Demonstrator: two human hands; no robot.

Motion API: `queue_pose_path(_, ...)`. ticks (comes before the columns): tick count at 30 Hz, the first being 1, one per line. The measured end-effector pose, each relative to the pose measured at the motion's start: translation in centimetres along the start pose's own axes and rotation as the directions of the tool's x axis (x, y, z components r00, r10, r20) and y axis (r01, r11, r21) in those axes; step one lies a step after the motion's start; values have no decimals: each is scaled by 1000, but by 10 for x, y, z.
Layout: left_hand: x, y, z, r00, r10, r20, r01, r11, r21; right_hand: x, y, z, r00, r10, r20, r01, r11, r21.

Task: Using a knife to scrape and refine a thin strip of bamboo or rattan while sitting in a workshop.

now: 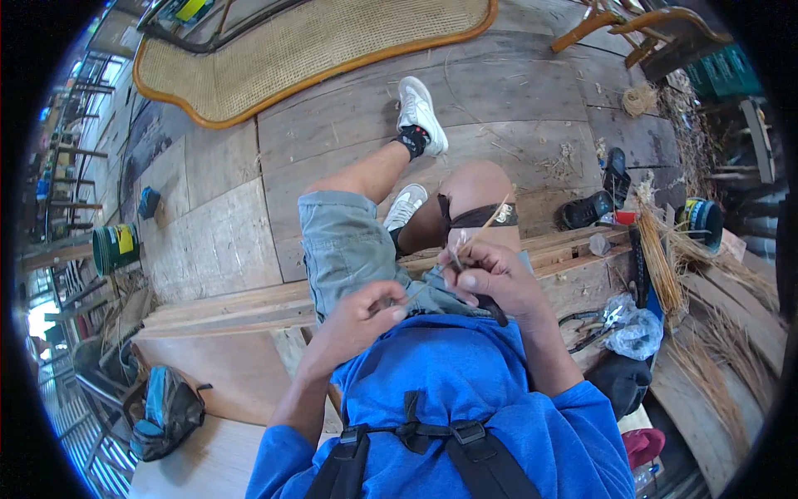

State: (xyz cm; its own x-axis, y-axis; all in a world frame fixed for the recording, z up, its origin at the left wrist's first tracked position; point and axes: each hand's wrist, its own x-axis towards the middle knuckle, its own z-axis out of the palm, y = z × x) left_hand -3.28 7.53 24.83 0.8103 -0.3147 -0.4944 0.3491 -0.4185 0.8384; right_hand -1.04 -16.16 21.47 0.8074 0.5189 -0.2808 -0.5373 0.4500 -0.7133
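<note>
Floorboards [349, 116] of worn wood run out ahead of me, with a woven cane panel [307, 41] at eleven o'clock. Loose straw bundles [665, 266] lie at three o'clock beside the bench [224, 312] I sit on. My right hand [490, 279] is closed around a thin cane strip [478, 237] and what looks like a small blade, over my knee. My left hand [362, 312] pinches the strip's lower end. Risk, in my judgement: the blade could slip toward my left fingers if the strip snaps or splits.
</note>
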Motion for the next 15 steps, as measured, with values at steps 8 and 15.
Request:
queue_pose_path(8, 22, 27, 21, 988, -31, 154, 68, 967, -245, -17, 7, 12, 990, -52, -128, 14, 961, -278)
queue_pose_path(15, 12, 22, 22, 988, -27, 150, 71, 953, -294, -15, 15, 15, 977, -73, -199, 23, 969, -245)
